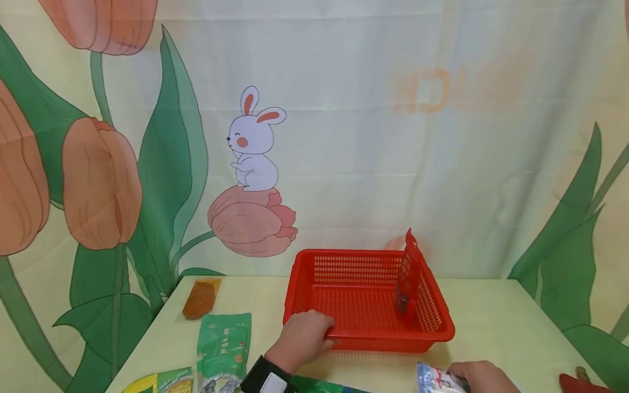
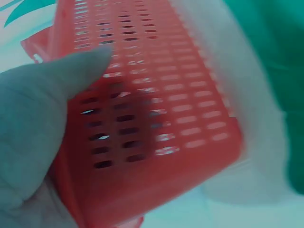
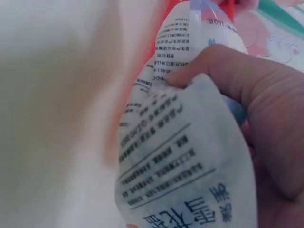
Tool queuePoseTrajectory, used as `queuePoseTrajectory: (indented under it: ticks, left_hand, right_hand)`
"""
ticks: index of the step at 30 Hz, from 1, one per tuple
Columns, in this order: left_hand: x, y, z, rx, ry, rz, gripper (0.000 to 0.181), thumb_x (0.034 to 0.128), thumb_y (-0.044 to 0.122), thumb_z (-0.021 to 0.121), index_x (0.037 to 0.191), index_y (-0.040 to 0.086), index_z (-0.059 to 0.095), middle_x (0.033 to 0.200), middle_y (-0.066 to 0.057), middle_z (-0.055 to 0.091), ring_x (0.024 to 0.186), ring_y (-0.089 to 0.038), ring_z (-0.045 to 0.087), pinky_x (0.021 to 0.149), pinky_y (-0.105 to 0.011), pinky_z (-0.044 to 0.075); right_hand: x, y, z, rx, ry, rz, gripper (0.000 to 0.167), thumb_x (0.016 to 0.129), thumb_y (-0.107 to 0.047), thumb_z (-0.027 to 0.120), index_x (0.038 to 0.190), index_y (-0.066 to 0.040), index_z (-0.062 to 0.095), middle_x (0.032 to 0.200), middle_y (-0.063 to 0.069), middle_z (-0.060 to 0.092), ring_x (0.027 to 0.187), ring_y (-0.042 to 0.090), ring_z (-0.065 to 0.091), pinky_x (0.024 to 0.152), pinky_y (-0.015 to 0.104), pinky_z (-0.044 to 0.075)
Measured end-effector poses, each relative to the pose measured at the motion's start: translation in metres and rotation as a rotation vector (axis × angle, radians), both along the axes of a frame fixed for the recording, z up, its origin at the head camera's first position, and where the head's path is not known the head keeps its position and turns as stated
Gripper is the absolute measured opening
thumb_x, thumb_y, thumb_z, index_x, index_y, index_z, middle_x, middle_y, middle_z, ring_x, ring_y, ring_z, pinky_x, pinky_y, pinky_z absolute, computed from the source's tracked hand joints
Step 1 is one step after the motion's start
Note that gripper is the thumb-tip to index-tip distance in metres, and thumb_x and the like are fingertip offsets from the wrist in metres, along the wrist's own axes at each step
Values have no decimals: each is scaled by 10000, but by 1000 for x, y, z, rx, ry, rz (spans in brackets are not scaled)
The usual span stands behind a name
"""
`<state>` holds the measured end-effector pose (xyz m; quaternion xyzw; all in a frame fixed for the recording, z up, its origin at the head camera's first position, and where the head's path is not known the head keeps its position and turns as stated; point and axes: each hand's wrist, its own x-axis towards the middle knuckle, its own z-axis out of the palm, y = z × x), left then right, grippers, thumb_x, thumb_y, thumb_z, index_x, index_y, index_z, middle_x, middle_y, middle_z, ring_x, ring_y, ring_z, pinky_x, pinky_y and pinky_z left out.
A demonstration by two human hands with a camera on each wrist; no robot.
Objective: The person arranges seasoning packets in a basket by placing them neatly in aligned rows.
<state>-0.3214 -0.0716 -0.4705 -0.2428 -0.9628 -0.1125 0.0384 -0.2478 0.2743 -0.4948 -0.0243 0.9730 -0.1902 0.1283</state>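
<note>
A red perforated basket (image 1: 373,344) stands on the table, with a red packet (image 1: 409,278) upright inside at its right end. My left hand (image 1: 303,337) grips the basket's near rim toward its left corner; in the left wrist view the thumb of that hand (image 2: 35,114) lies against the basket's slotted wall (image 2: 166,114). To the right of the basket's near side, my right hand (image 1: 479,375) pinches a white and blue packet (image 1: 439,379). The right wrist view shows the hand (image 3: 266,99) with its thumb pressed on the printed white packet (image 3: 180,156).
On the left of the table (image 1: 260,297) lie a brown packet (image 1: 200,298), a green pouch (image 1: 224,346) and a yellow-green packet (image 1: 169,381). Another green packet (image 1: 319,385) lies in front of the basket. A red object (image 1: 580,384) is at the right edge. Behind hangs a printed curtain (image 1: 354,136).
</note>
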Motion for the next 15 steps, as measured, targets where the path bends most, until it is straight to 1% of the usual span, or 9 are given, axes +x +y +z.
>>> queuePoseTrajectory:
  ticks: [4, 5, 7, 9, 11, 13, 14, 15]
  left_hand:
    - [2, -1, 8, 66, -111, -1, 381, 767, 479, 878, 1006, 211, 752, 789, 126, 690, 670, -52, 556, 731, -246, 560]
    - [2, 0, 10, 73, -126, -6, 412, 754, 502, 881, 1015, 215, 743, 799, 130, 682, 680, -52, 560, 732, -241, 560]
    - [4, 2, 14, 89, -141, -29, 482, 739, 543, 876, 1062, 213, 736, 852, 129, 682, 730, -50, 567, 754, -242, 562]
    - [9, 6, 18, 126, -146, -59, 554, 754, 581, 849, 1147, 208, 732, 968, 117, 707, 830, -59, 595, 827, -263, 580]
    - [15, 12, 19, 180, -130, -107, 605, 786, 623, 798, 1239, 230, 712, 1108, 118, 713, 947, -63, 615, 913, -292, 584]
    - [25, 19, 18, 258, -141, -144, 624, 822, 650, 743, 1311, 269, 676, 1231, 133, 688, 1062, -68, 615, 980, -329, 572]
    - [30, 24, 17, 317, -172, -159, 615, 837, 652, 724, 1330, 291, 658, 1264, 144, 676, 1107, -73, 616, 1004, -347, 565]
    - [36, 29, 16, 379, -224, -160, 595, 843, 648, 718, 1336, 322, 644, 1269, 164, 666, 1128, -75, 615, 1011, -363, 563]
  right_hand:
    - [5, -4, 22, -38, 83, 118, 478, 662, -471, 931, 1003, -193, 745, 830, -113, 678, 737, 110, 577, 805, 408, 575]
    - [6, -5, 27, -52, 97, 143, 463, 680, -466, 922, 1010, -197, 741, 826, -126, 674, 736, 97, 578, 786, 388, 566]
    - [8, -7, 37, -67, 115, 173, 439, 710, -439, 907, 1033, -196, 737, 830, -145, 668, 756, 86, 575, 792, 373, 514]
    - [9, -10, 45, -74, 119, 169, 436, 715, -396, 912, 1064, -202, 738, 854, -158, 666, 799, 87, 563, 811, 377, 470]
    - [11, -13, 51, -79, 128, 174, 437, 714, -369, 914, 1087, -221, 740, 882, -176, 664, 833, 82, 556, 825, 392, 429]
    - [14, -17, 57, -75, 153, 200, 448, 706, -385, 916, 1100, -265, 738, 916, -207, 667, 859, 62, 548, 848, 413, 405]
    - [15, -18, 59, -72, 172, 221, 463, 702, -409, 916, 1112, -290, 736, 944, -229, 672, 875, 47, 550, 861, 423, 403]
    - [16, -19, 61, -73, 191, 241, 479, 696, -437, 914, 1122, -312, 734, 971, -250, 674, 888, 35, 552, 873, 436, 402]
